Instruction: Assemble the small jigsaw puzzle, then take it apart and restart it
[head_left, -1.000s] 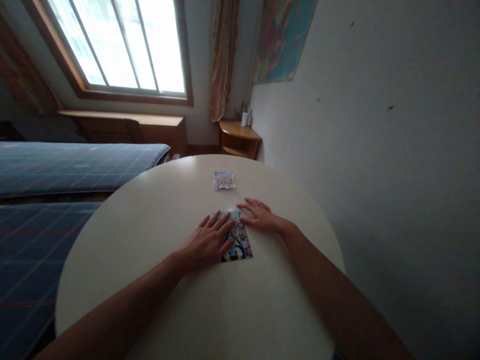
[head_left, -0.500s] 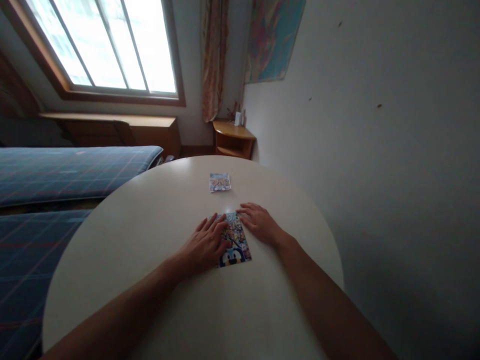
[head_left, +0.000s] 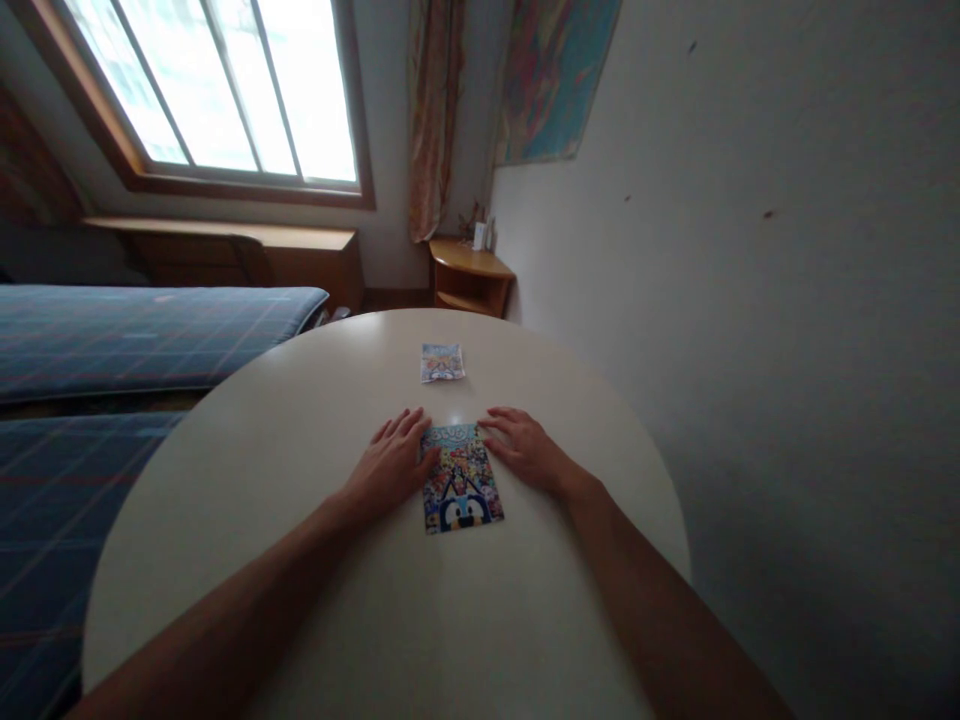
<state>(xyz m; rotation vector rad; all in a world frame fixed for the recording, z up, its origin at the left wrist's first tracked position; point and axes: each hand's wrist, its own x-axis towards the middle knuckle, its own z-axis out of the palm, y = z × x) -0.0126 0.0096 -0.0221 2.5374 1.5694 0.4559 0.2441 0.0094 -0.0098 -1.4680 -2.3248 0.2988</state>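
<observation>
A colourful cartoon sheet (head_left: 463, 485) with a blue dog's face near its lower edge lies flat on the round white table (head_left: 300, 420). My left hand (head_left: 394, 455) rests palm down at the sheet's left side, fingers stretched out, the thumb over its edge. At the upper right corner, my right hand (head_left: 525, 450) lies with its fingers spread and the tips touching the sheet's edge. Farther back on the tabletop is a smaller printed packet or sheet (head_left: 442, 363) with a similar picture; neither hand touches it.
Left of the table are blue plaid mattresses (head_left: 135, 335). A wooden corner shelf (head_left: 472, 262) stands behind it, below a curtain (head_left: 435, 130). The white wall (head_left: 750, 330) runs along the right side, and a window (head_left: 217, 90) is at the back left.
My left hand has slid left off the middle of the sheet, uncovering most of its picture. The right hand has barely moved, and the view has shifted slightly.
</observation>
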